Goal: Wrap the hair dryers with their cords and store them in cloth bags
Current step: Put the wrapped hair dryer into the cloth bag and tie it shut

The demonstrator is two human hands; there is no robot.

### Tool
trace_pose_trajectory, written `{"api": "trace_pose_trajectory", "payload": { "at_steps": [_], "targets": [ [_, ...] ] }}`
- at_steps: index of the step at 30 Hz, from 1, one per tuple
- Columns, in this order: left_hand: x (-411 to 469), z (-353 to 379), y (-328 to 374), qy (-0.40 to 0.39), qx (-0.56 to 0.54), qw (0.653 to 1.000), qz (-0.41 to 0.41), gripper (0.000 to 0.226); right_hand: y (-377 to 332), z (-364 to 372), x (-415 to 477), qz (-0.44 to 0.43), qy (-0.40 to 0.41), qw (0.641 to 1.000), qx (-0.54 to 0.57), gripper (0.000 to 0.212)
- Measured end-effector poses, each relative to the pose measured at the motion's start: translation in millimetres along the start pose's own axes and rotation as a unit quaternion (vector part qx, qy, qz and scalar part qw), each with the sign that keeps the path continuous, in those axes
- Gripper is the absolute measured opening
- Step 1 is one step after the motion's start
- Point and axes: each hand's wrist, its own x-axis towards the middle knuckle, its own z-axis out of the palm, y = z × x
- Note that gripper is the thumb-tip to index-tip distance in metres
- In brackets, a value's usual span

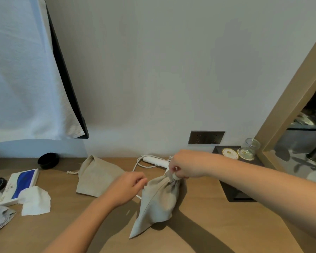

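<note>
Beige cloth bag [159,201], middle of the desk [80,234], looks soft and bottom-heavy, so I'd grab the bunched neck where the right hand [186,166] pinches it; left hand [128,187] curls beside it, can't tell on what.

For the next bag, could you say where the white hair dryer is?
Head view, mid-right: the hair dryer lies on the table by the wall, behind the right hand.
</note>
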Motion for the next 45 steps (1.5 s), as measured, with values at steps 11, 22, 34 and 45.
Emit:
{"api": "trace_pose_trajectory", "payload": {
  "at_steps": [11, 22, 34, 45],
  "targets": [
    [44.7, -10.0, -2.1, 0.051, -0.146, 0.988, -0.005, 0.01, 32.5, 61.8, -12.5, -0.234, 0.248, 0.918, -0.201, 0.015],
    [72.7, 9.2, 35.9, -0.102, -0.202, 0.969, 0.099, 0.011, 45.1, 73.7, -7.8, -0.273, 0.28, 0.906, -0.16, 0.015],
    [64.5, 10.6, 40.5, -0.062, -0.12, 0.986, 0.094, 0.023, 35.1, 56.8, -6.5, -0.113, 0.164, 0.948, 0.25, 0.003],
    [52.2, 11.8, 48.0, -0.031, -0.154, 0.987, 0.032, 0.028, 17.6, 94.3, 8.7, -0.02, 0.336, 0.81, 0.481, 0.019]
  ]
}}
